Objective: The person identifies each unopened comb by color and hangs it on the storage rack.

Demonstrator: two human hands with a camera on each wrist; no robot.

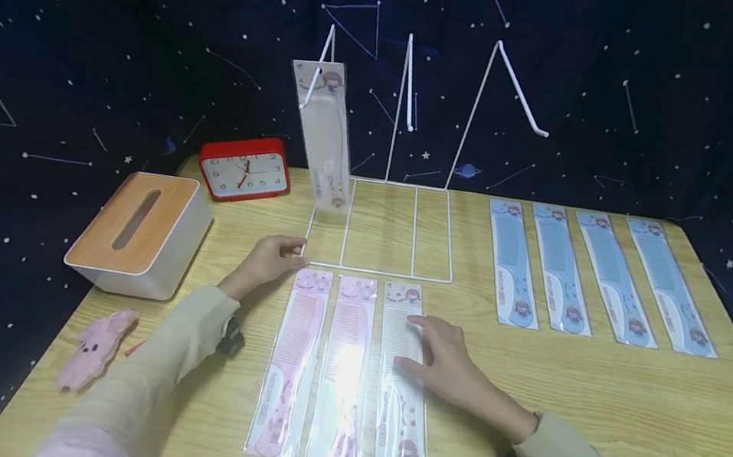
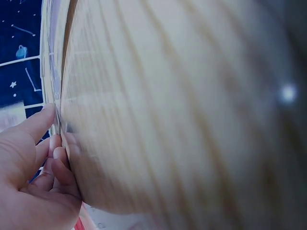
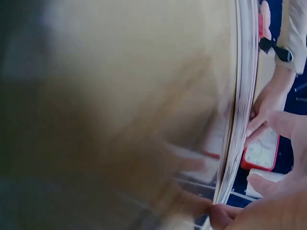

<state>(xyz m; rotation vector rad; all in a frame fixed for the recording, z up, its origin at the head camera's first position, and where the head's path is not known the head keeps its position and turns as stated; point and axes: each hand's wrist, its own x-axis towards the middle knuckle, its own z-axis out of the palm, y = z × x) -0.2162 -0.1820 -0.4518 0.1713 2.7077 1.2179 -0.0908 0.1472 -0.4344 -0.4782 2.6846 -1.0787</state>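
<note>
Head view: left hand left of centre, forearm stretched diagonally up from lower left, fingers loosely curled, tips at the front-left corner of the white wire rack. Right hand lies flat, fingers spread, on the white packaged comb, rightmost of three packs at lower centre on the tabletop.

Left wrist view: blurred; fingers bunched at lower left against wood edge.

Right wrist view: blurred; fingertips at lower right touch a pack edge.
</note>
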